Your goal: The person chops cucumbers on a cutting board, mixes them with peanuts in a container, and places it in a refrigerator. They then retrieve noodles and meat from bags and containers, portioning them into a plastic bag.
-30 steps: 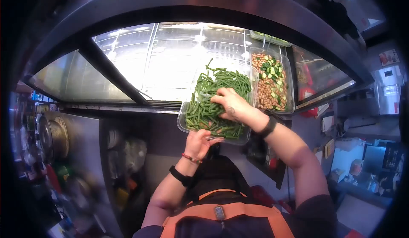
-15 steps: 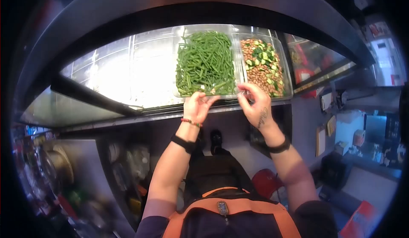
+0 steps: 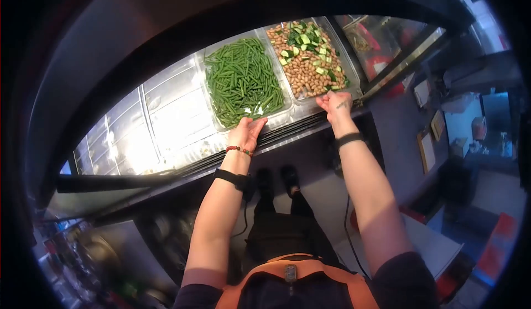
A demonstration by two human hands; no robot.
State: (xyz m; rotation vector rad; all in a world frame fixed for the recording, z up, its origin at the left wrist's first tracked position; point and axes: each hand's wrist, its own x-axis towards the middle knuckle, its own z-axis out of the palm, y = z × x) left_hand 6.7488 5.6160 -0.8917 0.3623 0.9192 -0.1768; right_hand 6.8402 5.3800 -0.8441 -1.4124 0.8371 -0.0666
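My left hand (image 3: 246,134), with a red beaded bracelet, is at the near edge of a clear tray of cut green beans (image 3: 241,79). Its fingers are stretched out along the tray's front corner. Further right, my right hand (image 3: 337,105) has its fingers bent and closed at the near rim of a second clear tray, which holds peanuts (image 3: 306,73) and chopped green cucumber-like pieces (image 3: 305,39). Its fingertips overlap that rim. Both trays stand side by side in a lit metal display case.
Left of the trays is the bright metal case floor (image 3: 174,107) with seams. A dark frame (image 3: 119,183) crosses the case's left end, and glass panels close its right side. Clipboards (image 3: 426,151) hang at the right. Cluttered shelving stands lower left.
The view has turned, so the case now slants up to the right. My right hand has moved from between the trays to the peanut tray's near rim. My left hand stays by the green beans.
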